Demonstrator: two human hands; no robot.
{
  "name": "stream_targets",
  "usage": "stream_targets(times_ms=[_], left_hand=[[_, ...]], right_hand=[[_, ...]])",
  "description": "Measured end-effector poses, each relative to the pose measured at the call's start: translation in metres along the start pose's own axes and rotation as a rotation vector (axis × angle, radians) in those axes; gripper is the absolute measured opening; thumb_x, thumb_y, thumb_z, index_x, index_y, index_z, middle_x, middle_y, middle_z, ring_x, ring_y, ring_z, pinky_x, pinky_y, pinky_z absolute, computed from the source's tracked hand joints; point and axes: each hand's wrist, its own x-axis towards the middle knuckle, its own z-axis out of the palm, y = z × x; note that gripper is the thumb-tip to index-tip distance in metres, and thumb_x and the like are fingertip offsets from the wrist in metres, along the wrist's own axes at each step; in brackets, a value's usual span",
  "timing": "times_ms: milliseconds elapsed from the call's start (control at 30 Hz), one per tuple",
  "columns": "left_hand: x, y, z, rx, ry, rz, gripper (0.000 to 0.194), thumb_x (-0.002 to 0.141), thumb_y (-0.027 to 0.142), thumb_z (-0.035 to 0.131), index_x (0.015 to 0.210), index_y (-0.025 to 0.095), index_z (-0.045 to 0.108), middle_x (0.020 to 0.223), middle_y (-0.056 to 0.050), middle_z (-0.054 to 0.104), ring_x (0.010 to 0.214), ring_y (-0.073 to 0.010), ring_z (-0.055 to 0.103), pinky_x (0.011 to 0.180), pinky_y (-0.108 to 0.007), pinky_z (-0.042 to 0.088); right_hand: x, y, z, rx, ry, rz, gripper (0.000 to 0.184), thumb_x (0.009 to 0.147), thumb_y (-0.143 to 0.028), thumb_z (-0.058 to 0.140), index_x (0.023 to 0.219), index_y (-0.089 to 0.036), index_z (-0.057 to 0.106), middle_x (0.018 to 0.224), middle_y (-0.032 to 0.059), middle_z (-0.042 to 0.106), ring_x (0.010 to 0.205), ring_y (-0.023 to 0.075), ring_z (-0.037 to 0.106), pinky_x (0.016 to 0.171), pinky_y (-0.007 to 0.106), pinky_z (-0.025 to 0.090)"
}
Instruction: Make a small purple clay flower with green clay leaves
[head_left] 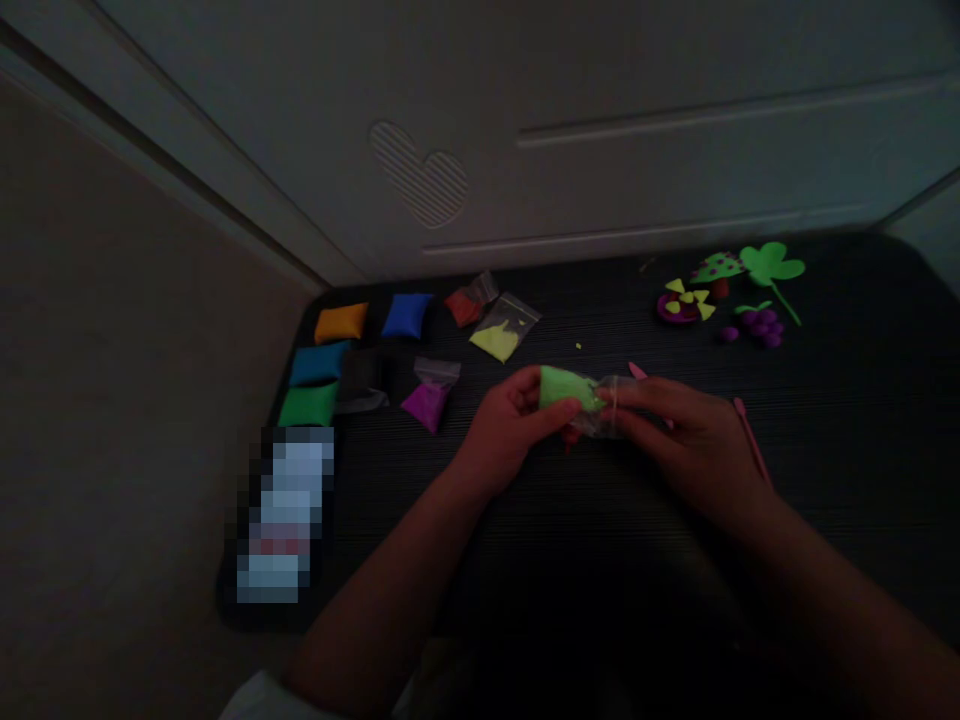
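A clear zip bag of light green modelling clay [564, 388] is held between both hands above the dark table. My left hand [510, 420] grips the clay-filled end, thumb in front. Fingers of my right hand [690, 430] are closed at the bag's clear open end; whether the fingertips reach inside is hard to tell. Beneath the bag a small red piece [570, 437] shows, mostly hidden. A pink tool [637, 371] lies partly behind my right hand, and another pink tool [752, 440] lies just right of it.
Clay packs in orange [341, 323], blue [407, 315], teal [319, 364], green [308, 405], purple [427, 402], red [463, 306] and yellow [496, 341] lie left. A green clay flower [771, 264] and purple clay grapes [763, 326] sit at back right. A white panel [637, 170] stands behind.
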Motion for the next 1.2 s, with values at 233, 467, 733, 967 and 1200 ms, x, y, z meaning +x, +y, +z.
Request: stream_targets(times_ms=[233,467,733,967,1200], left_hand=[[0.0,0.0,0.003,-0.072,-0.025,-0.047,0.02,0.07,0.022,0.064,0.087,0.016,0.055,0.074,0.0,0.062,0.06,-0.0084,0.057,0.056,-0.021,0.046],[0.0,0.0,0.003,-0.062,-0.053,-0.069,0.017,0.071,0.022,0.063,0.085,0.017,0.055,0.075,0.001,0.061,0.064,-0.0083,0.056,0.059,-0.022,0.045],[0.007,0.006,-0.004,-0.166,0.118,0.068,0.013,0.072,0.019,0.062,0.082,0.015,0.056,0.073,0.002,0.06,0.061,-0.0066,0.055,0.055,-0.019,0.046],[0.009,0.006,-0.011,-0.193,0.145,0.085,0.014,0.073,0.018,0.061,0.085,0.015,0.057,0.076,0.001,0.06,0.064,-0.0068,0.056,0.055,-0.018,0.047],[0.007,0.005,-0.005,-0.217,0.106,0.032,0.016,0.07,0.018,0.064,0.084,0.015,0.058,0.076,0.001,0.061,0.064,-0.0072,0.057,0.056,-0.018,0.048]], right_hand=[[0.0,0.001,0.0,-0.039,-0.01,-0.024,0.018,0.079,-0.026,0.055,0.095,-0.024,0.062,0.096,0.001,0.067,0.094,0.0174,0.061,0.09,0.037,0.043],[0.002,-0.001,-0.005,-0.002,-0.08,-0.009,0.01,0.08,-0.023,0.053,0.086,-0.023,0.061,0.089,-0.0009,0.066,0.084,0.0137,0.061,0.093,0.035,0.04],[0.006,0.002,-0.006,0.409,-0.032,0.305,0.009,0.076,-0.03,0.058,0.081,-0.024,0.06,0.087,-0.0016,0.064,0.079,0.012,0.059,0.074,0.027,0.046],[0.006,0.008,-0.003,0.943,0.154,0.456,0.009,0.068,-0.019,0.067,0.07,-0.023,0.06,0.081,-0.0039,0.065,0.077,0.0089,0.06,0.073,0.024,0.046],[0.007,0.006,0.0,1.051,0.146,0.505,0.017,0.062,-0.014,0.072,0.069,-0.023,0.059,0.071,-0.0061,0.061,0.067,0.0042,0.056,0.067,0.017,0.045]])
